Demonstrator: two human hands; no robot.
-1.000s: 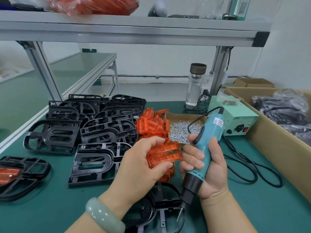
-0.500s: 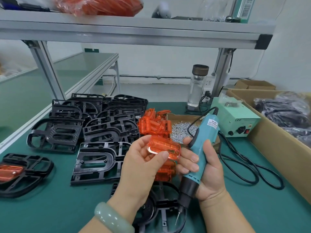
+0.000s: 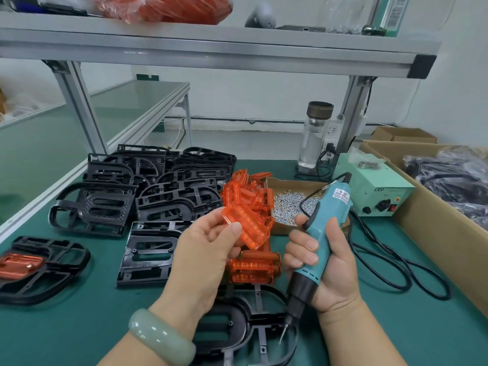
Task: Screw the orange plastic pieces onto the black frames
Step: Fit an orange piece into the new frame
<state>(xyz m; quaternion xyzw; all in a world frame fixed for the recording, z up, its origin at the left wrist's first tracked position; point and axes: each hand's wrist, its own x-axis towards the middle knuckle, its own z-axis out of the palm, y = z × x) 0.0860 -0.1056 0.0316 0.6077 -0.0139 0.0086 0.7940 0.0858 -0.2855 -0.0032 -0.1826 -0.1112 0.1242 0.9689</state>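
My left hand [image 3: 203, 249] pinches an orange plastic piece [image 3: 247, 227] between thumb and fingers, lifted above the table. My right hand [image 3: 322, 265] grips a teal electric screwdriver [image 3: 317, 239], bit pointing down over a black frame [image 3: 253, 323] that lies on the green mat below my hands. More orange pieces [image 3: 245, 196] are piled behind, with another few [image 3: 253, 268] under my left hand. A stack of black frames [image 3: 158, 191] fills the left middle. One black frame with an orange piece [image 3: 18, 264] on it sits at the far left.
An open box of silver screws [image 3: 290, 204] stands behind the screwdriver. A green power supply [image 3: 377, 191] and its black cable [image 3: 383, 260] lie to the right, beside a large cardboard box [image 3: 435, 233]. A glass bottle [image 3: 315, 136] stands by the shelf post.
My left hand has lifted the orange piece higher and turned it, so it now tilts away from the pile. The screwdriver hand has shifted slightly right.
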